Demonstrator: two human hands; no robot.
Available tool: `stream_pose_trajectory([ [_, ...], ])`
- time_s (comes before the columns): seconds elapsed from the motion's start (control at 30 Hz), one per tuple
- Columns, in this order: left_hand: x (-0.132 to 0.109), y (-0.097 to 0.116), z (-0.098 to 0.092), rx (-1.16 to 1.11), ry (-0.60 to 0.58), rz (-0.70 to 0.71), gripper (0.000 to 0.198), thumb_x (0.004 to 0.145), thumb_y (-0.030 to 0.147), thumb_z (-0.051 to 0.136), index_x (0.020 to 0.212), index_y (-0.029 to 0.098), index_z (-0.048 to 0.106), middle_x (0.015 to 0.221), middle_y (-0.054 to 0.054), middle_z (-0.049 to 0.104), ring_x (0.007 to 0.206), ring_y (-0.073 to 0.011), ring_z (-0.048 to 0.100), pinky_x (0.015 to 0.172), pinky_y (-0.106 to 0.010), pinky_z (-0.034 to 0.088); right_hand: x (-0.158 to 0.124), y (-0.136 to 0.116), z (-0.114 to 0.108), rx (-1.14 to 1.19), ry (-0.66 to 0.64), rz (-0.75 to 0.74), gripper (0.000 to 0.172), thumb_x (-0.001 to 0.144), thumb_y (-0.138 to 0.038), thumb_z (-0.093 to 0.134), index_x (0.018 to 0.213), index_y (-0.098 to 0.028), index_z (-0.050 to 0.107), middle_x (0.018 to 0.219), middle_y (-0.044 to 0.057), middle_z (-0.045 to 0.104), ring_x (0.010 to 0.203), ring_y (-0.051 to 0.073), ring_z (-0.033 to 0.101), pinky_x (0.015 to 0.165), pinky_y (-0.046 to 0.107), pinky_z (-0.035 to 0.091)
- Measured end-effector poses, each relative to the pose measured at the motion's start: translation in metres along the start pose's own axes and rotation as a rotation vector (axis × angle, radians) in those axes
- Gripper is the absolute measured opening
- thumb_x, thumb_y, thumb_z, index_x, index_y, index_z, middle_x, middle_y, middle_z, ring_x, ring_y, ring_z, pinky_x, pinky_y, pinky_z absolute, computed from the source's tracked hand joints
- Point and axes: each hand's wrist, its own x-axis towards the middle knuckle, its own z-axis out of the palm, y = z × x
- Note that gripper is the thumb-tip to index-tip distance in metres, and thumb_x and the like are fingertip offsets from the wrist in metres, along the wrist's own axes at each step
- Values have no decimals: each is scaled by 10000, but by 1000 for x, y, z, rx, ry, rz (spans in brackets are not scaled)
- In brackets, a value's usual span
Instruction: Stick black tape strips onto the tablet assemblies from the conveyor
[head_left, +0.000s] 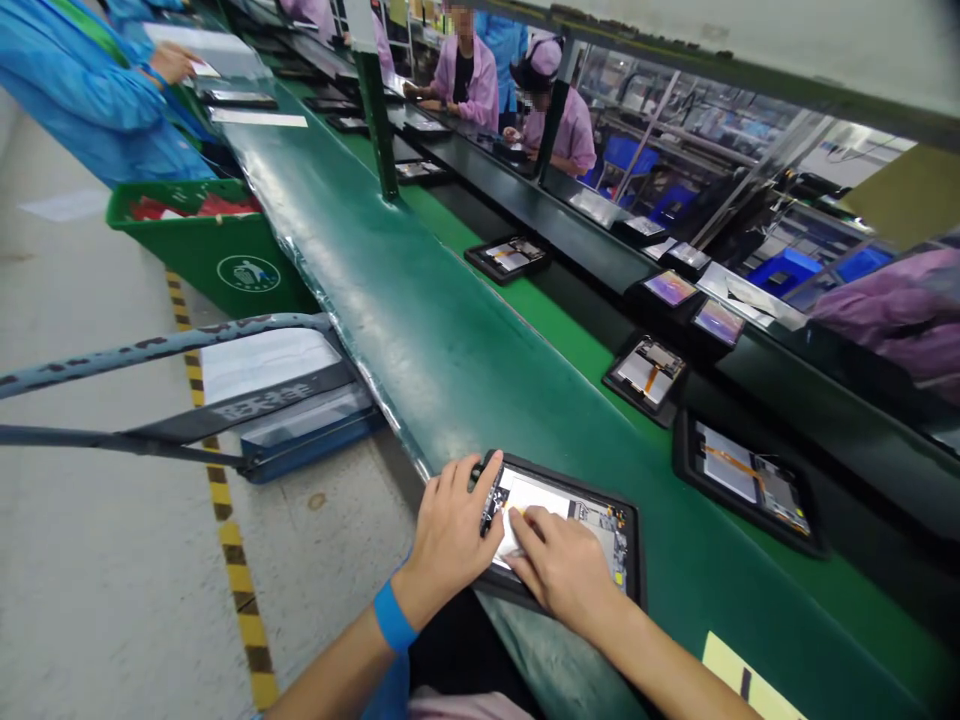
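An opened tablet-like device with a white panel and exposed circuit board (pixel 600 515) lies tilted in view at the near edge of the long green worktop (pixel 420 300), seated in a black rectangular frame (pixel 637 550). Over its left part, the right hand (pixel 566 565) has its fingers drawn close together on a thin white piece (pixel 511 548); whether they pinch it or only press, I cannot tell. The left hand (pixel 454 525), wearing a blue wristband (pixel 394 616), is spread, thumb apart from the index finger, resting at the frame's left end and apparently steadying it. The step in hand looks like handwork inside the device, wiping or pressing; the next move calls for light fingers near the board and a steady frame. Beyond, another black-framed open device (pixel 750 480) lies to the right, on the bright green strip (pixel 570 330).
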Motion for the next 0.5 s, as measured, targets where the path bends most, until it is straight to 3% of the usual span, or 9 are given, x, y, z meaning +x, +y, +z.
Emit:
stream_pose_trajectory([
  [0.27,2,0,-2,19,37,-10,603,863,172,546,1465,171,515,1274,-143,622,1097,-303,586,877,-434,489,3,1,1,-24,21,12,440,1009,-406,589,1348,-124,572,1048,107,692,791,212,675,667,326,476],
  [0.5,-16,-20,-21,-23,108,204,362,955,201,496,1281,202,654,1393,-163,566,1324,-320,508,1048,-505,458,1,1,1,-7,-7,-41,463,1015,-420,580,1361,-112,567,1052,111,694,803,216,677,671,332,486],
])
